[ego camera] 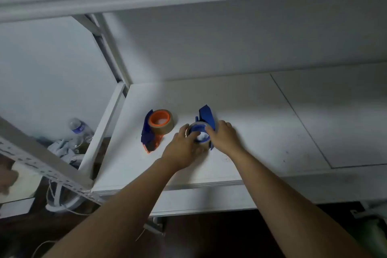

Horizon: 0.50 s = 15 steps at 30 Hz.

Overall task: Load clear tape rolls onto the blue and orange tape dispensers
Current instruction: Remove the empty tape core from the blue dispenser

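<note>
The blue tape dispenser [206, 118] lies on the white shelf [240, 111], a clear tape roll [199, 130] seated around its blue hub. The left hand [184, 146] curls its fingers around the roll's near side, thumb on the rim. The right hand [225, 137] grips the dispenser's body just beside the roll. To the left, slightly apart, the orange and blue dispenser [151, 134] lies with a brownish tape roll [164, 124] on its orange hub.
</note>
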### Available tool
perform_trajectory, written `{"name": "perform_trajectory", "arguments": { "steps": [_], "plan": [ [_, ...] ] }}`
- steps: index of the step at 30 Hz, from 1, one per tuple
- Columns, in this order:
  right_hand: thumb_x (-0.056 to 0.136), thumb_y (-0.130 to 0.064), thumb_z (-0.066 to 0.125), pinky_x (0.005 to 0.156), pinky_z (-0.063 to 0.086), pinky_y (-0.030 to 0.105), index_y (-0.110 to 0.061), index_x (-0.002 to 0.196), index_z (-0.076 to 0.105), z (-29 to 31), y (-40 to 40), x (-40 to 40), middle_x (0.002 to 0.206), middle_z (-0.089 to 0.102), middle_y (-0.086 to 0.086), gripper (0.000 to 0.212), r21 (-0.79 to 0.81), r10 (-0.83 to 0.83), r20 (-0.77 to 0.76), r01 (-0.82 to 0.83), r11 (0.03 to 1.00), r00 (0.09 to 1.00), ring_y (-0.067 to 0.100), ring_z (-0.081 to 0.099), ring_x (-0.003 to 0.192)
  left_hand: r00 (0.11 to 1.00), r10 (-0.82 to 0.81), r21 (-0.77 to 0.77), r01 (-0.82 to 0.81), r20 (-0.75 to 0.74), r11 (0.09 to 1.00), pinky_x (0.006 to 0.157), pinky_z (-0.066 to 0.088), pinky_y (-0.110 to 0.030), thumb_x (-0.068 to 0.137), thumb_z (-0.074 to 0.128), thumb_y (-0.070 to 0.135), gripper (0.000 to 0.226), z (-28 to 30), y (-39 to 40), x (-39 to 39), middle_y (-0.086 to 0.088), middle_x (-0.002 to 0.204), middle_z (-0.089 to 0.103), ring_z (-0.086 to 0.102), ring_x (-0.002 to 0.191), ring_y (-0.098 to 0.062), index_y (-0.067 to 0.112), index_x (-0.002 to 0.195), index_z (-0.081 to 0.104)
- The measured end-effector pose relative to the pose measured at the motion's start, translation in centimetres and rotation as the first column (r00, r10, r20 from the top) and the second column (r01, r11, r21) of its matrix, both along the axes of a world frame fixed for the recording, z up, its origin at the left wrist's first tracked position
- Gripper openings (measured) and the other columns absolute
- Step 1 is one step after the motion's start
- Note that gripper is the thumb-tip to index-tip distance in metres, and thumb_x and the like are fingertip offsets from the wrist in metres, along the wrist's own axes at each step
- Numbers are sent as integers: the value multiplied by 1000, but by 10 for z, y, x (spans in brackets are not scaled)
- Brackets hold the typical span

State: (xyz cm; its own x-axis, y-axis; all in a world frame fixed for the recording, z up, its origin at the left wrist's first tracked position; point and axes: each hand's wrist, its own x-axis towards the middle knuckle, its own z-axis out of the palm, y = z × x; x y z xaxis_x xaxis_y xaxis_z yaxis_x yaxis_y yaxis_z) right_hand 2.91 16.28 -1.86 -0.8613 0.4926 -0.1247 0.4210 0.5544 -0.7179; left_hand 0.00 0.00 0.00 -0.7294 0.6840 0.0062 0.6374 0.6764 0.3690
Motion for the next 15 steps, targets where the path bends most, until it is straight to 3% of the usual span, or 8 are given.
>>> {"name": "perform_trajectory", "arguments": {
  "steps": [2,6,8,11,15],
  "plan": [
    [90,-50,47,78,42,34,-8,109,55,0,1,-2,111,55,13,47,41,-3,37,1,999,999,32,53,101,1000,22,-11,-22,9,1000,101,40,-41,89,59,41,50,0,6,-3,-13,151,27,41,128,-35,20,133,51],
    [93,-30,49,75,38,32,-5,103,51,-2,-3,-6,109,58,14,27,65,-13,31,11,998,999,33,53,100,998,58,-4,-58,-23,998,85,47,-40,84,61,50,46,-12,14,-11,-11,124,43,48,103,-34,13,111,58],
    [92,-24,50,67,39,31,-9,95,46,-1,-6,-8,102,58,13,16,-15,-34,-8,34,999,999,29,55,87,997,82,6,-82,2,997,85,43,-36,83,63,52,51,-16,15,-15,-9,121,46,45,102,-32,9,109,57],
    [93,-18,49,56,40,30,-11,93,40,2,-13,-5,88,53,8,11,-269,-71,-86,45,962,994,19,49,67,996,88,41,-88,12,995,86,35,-27,78,63,61,64,-23,12,-20,-4,118,50,43,103,-25,11,117,53],
    [89,-15,53,64,40,29,-12,90,43,8,-14,-6,79,49,2,10,-492,-181,-103,108,864,978,16,49,70,997,74,208,-76,17,975,79,33,-25,74,68,60,60,-14,2,-30,2,104,50,43,92,-17,12,106,49]
  ]
}}
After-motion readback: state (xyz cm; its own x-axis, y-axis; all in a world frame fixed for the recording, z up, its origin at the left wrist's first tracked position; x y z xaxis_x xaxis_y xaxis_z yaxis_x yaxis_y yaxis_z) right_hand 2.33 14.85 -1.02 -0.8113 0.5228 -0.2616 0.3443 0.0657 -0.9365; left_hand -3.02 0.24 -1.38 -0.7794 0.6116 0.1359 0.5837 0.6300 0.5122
